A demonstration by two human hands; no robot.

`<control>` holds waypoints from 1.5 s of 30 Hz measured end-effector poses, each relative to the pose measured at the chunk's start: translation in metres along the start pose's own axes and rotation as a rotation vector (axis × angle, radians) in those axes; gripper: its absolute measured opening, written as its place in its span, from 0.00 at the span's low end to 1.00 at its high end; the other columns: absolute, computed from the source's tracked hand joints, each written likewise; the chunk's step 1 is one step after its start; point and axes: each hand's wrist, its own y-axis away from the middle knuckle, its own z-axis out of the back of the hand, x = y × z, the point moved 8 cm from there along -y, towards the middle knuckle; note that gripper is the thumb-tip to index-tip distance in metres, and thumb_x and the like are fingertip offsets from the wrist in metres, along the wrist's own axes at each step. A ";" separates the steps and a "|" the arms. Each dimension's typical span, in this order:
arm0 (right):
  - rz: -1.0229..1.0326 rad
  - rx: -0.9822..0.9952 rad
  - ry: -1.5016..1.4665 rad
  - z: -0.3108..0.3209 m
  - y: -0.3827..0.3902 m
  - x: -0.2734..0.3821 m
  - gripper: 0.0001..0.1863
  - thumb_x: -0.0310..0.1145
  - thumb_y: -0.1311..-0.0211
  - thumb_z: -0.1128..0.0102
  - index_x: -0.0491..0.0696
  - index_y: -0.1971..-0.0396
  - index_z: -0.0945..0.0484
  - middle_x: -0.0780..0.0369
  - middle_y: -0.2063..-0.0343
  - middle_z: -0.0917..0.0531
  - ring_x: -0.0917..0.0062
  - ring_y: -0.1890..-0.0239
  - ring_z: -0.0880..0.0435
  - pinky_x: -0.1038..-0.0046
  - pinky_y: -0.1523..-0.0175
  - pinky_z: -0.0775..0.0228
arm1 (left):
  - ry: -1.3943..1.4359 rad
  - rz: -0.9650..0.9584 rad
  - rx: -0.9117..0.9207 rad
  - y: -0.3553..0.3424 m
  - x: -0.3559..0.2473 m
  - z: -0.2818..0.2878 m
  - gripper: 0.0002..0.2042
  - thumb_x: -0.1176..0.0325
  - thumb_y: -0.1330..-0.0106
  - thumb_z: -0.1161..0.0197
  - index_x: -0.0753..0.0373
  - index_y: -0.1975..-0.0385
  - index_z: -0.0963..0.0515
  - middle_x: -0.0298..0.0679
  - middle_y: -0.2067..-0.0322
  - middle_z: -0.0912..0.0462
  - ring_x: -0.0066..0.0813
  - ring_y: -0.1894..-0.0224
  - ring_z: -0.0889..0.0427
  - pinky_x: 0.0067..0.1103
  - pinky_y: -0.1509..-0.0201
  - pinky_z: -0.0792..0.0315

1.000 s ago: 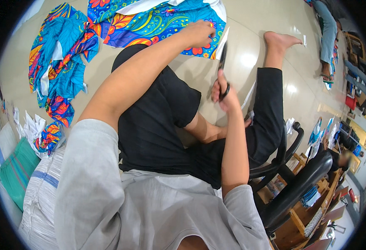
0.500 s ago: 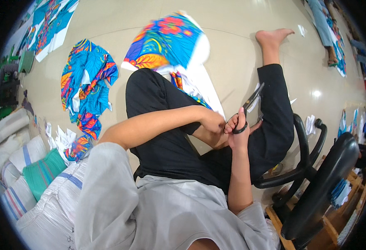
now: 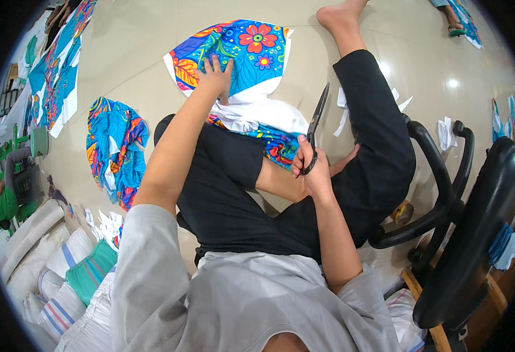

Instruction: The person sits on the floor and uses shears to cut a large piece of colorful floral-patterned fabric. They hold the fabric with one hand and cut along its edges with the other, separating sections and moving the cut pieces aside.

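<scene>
My left hand has its fingers spread over a printed fabric piece with red flowers, orange leaves, blue ground and white edges, lying on the floor beyond my knees. My right hand grips black scissors, blades pointing away from me, beside my bent right leg. Below the printed piece, white cloth and more printed fabric bunch against my black trousers. Another crumpled heap of printed fabric lies to the left.
Printed cloth is spread at upper left. Stuffed sacks pile at lower left. A black padded chair stands close on my right. White scraps lie on the tiled floor. Another person's leg and sandalled foot show at upper right.
My left hand has moved from beside my right hand up onto the printed piece, fingers now spread. That piece now lies flatter. The view has shifted; the scissors stay in my right hand.
</scene>
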 end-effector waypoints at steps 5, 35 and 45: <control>-0.079 0.026 0.038 -0.004 -0.006 -0.010 0.27 0.54 0.36 0.43 0.51 0.84 0.39 0.67 0.89 0.36 0.80 0.87 0.33 0.77 0.80 0.40 | 0.224 -0.397 -0.383 0.020 -0.069 0.022 0.42 0.50 0.43 0.33 0.50 0.30 0.48 0.56 0.28 0.62 0.62 0.28 0.58 0.59 0.35 0.51; -0.213 -0.045 0.253 -0.040 -0.072 -0.031 0.33 0.68 0.44 0.44 0.52 0.87 0.39 0.67 0.88 0.35 0.78 0.87 0.34 0.77 0.80 0.40 | 0.950 -0.332 -0.686 0.025 -0.072 0.004 0.07 0.63 0.44 0.38 0.52 0.69 0.17 0.36 0.64 0.18 0.39 0.54 0.23 0.40 0.51 0.32; -0.176 -0.065 0.298 -0.043 -0.077 -0.030 0.31 0.64 0.41 0.43 0.54 0.87 0.41 0.69 0.89 0.37 0.82 0.88 0.38 0.80 0.82 0.44 | 0.952 -0.342 -0.648 0.019 -0.074 0.000 0.08 0.60 0.43 0.39 0.53 0.68 0.19 0.37 0.63 0.20 0.42 0.52 0.24 0.41 0.51 0.33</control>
